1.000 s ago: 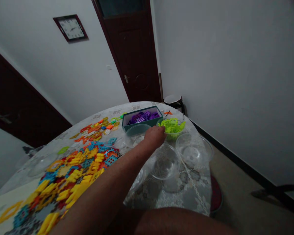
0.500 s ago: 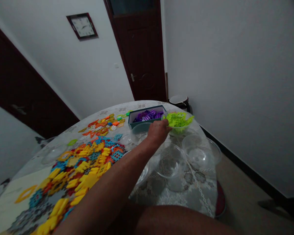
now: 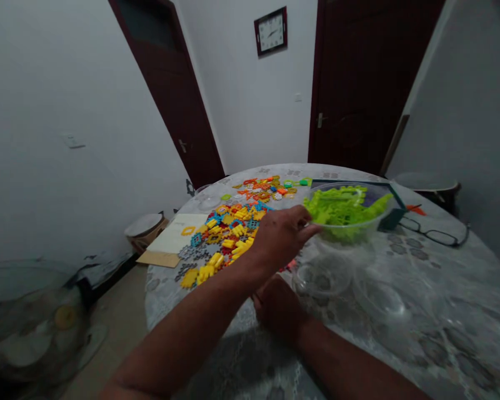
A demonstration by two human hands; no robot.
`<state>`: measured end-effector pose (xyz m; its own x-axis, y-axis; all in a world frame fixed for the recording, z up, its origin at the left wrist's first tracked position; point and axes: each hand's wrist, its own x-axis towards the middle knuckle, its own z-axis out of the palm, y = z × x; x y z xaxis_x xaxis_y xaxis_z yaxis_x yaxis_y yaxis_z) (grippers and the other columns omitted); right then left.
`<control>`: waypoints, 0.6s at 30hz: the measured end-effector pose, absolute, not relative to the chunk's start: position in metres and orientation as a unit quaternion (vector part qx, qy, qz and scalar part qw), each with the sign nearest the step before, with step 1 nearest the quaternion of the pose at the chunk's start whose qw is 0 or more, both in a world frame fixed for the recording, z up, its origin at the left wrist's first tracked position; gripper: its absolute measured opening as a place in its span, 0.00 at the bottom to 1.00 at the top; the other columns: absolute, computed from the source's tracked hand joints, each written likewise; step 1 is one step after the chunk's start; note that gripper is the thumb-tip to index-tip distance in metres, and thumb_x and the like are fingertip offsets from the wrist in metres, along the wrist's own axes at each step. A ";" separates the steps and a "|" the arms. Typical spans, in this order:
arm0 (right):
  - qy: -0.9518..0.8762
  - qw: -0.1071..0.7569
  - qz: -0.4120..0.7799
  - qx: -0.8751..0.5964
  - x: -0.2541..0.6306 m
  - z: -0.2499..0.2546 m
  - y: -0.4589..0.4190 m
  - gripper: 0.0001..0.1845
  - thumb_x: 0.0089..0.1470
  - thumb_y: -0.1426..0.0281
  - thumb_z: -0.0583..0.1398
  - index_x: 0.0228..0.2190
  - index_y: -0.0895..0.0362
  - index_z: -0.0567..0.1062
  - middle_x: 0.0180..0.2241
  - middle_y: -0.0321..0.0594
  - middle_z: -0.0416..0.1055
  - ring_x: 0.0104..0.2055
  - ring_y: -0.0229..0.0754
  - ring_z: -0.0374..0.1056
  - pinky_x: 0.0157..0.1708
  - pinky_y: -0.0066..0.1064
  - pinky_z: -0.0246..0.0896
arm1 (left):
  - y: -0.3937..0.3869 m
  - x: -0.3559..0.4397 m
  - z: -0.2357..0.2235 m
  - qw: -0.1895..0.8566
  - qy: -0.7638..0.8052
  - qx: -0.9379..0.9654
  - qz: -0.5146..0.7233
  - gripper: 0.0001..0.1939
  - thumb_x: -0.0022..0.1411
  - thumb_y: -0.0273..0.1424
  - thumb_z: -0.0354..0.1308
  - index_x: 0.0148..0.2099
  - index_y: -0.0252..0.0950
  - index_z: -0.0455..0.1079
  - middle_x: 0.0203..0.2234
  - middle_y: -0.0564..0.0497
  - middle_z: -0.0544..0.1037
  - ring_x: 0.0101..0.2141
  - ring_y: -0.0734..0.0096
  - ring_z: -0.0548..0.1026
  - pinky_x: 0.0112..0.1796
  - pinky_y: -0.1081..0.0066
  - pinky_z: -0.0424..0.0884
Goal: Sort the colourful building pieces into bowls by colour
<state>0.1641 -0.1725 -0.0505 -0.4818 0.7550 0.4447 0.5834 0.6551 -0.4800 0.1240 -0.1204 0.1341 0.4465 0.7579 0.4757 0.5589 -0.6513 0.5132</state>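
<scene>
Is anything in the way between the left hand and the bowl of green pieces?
No, nothing visible is. The left hand is right at the clear bowl, gripping its rim on the left side; the green pieces sit inside.

"What is my far-off camera wearer dressed in?"
"From here I see both arms bare: the left forearm (image 3: 200,316) tapers up from the lower left, the right forearm (image 3: 337,355) from the lower right."
"And the hands?"
"Ungloved. Left hand (image 3: 285,233) central, knuckles rounded; right hand (image 3: 277,303) below, its fingers partly hidden."
</scene>
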 end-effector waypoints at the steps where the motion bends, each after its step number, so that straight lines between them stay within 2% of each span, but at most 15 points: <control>1: -0.853 0.309 0.126 -0.402 0.164 -0.050 -0.173 0.10 0.61 0.78 0.60 0.41 0.60 0.81 0.43 0.50 0.80 0.48 0.52 0.73 0.54 0.46 0.68 | -0.121 0.105 0.131 0.163 0.418 0.819 0.357 0.10 0.65 0.38 0.70 0.40 0.37 0.80 0.33 0.48 0.86 0.32 0.69 0.81 0.36 0.71 0.73; 5: -0.842 0.311 0.125 -0.422 0.167 -0.046 -0.177 0.10 0.62 0.77 0.59 0.40 0.58 0.81 0.41 0.48 0.79 0.46 0.51 0.71 0.52 0.42 0.65 | -0.118 0.043 0.109 0.290 0.497 0.721 0.386 0.11 0.63 0.39 0.69 0.36 0.37 0.78 0.30 0.49 0.85 0.31 0.67 0.82 0.34 0.71 0.75; 11: -0.837 0.343 0.129 -0.406 0.169 -0.046 -0.181 0.11 0.63 0.77 0.57 0.41 0.56 0.79 0.41 0.46 0.77 0.45 0.49 0.69 0.49 0.41 0.65 | -0.100 -0.013 0.065 0.477 0.517 0.559 0.439 0.16 0.59 0.43 0.72 0.35 0.34 0.77 0.28 0.45 0.84 0.29 0.66 0.82 0.35 0.68 0.79; 15: -0.837 0.357 0.115 -0.399 0.169 -0.050 -0.181 0.10 0.64 0.77 0.57 0.40 0.57 0.78 0.40 0.47 0.76 0.45 0.49 0.68 0.49 0.42 0.65 | -0.090 -0.031 0.048 0.567 0.497 0.456 0.473 0.17 0.57 0.40 0.75 0.36 0.32 0.75 0.29 0.45 0.84 0.29 0.66 0.83 0.33 0.69 0.80; 18: -0.835 0.362 0.112 -0.399 0.169 -0.050 -0.181 0.10 0.64 0.78 0.57 0.40 0.57 0.78 0.40 0.47 0.76 0.45 0.49 0.68 0.50 0.42 0.65 | -0.085 -0.041 0.039 0.613 0.477 0.393 0.492 0.15 0.60 0.36 0.74 0.38 0.32 0.74 0.29 0.47 0.83 0.28 0.70 0.82 0.31 0.71 0.80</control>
<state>0.1690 -0.1810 -0.0504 -0.4188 0.7477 0.5154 0.5861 0.6561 -0.4755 -0.0405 -0.0847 0.0393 0.0598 0.9785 -0.1975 -0.2285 0.2060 0.9515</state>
